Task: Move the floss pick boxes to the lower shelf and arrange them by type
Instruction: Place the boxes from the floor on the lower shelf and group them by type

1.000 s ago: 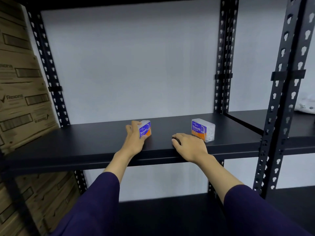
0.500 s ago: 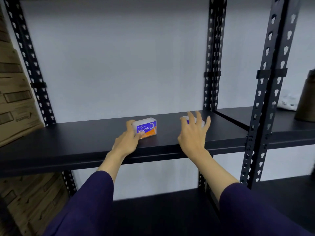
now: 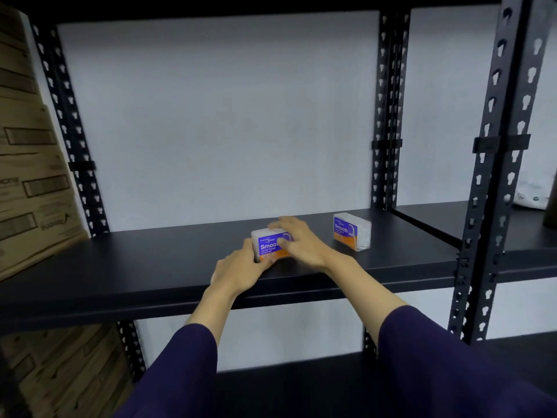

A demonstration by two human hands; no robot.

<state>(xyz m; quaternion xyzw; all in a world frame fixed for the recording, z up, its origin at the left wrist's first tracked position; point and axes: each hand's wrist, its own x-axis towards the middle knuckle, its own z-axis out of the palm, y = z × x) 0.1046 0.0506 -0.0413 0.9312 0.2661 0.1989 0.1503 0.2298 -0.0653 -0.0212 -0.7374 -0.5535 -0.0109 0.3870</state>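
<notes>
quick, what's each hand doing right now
Left hand: grips the left end of the near floss pick box.
Right hand: open, fingers lying over that same box.

A: What is blocking the shelf (image 3: 150, 267)?

B: Two boxes. The near box (image 3: 271, 245) is sitting by the front edge with the left hand (image 3: 241, 267) and the right hand (image 3: 301, 242) closing it in on both sides. The far box (image 3: 351, 232) is standing apart to the right.

A: Where is room lying open?

B: Bare shelf is stretching left toward the cardboard cartons (image 3: 30, 176). The upright posts (image 3: 387, 116) are fencing the right end, and a gap is showing between the boxes.
</notes>
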